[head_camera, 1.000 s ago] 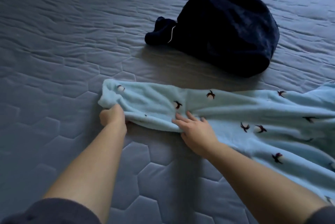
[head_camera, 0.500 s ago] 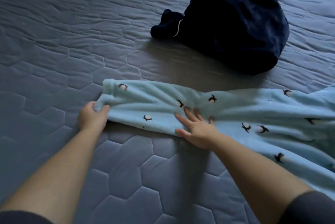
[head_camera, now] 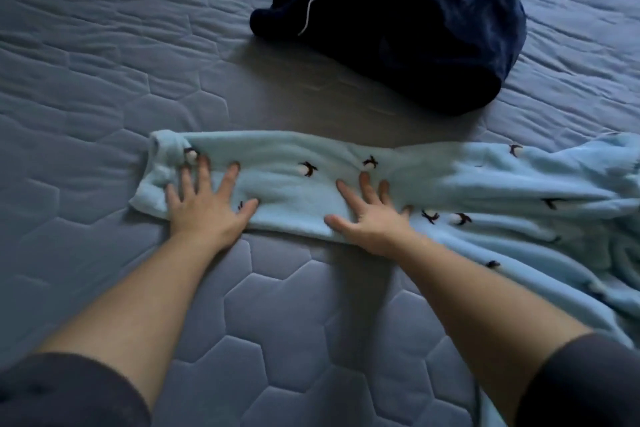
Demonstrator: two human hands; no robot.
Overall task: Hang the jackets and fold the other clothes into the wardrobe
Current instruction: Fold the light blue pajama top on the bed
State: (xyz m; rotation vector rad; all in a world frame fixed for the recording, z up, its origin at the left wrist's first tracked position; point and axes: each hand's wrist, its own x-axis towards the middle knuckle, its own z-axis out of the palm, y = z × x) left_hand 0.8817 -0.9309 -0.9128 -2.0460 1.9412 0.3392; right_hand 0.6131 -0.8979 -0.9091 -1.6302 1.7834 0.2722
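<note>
A light blue fleece garment (head_camera: 485, 191) with small dark bird prints lies across the bed, one long sleeve or leg stretched out to the left. My left hand (head_camera: 204, 205) lies flat on its cuff end with the fingers spread. My right hand (head_camera: 370, 215) presses flat on the middle of that stretched part, fingers apart. Neither hand grips the fabric. The rest of the garment is bunched at the right edge. A dark navy garment (head_camera: 415, 21) sits in a heap behind, apart from both hands.
Everything rests on a grey-blue quilted mattress cover (head_camera: 104, 63) with hexagon stitching. My dark sleeves show at the bottom corners. No wardrobe or hangers are in view.
My left hand let go of the cuff it was pinching and now lies flat on it. My right hand has spread out flat. The stretched part now lies straighter and flatter.
</note>
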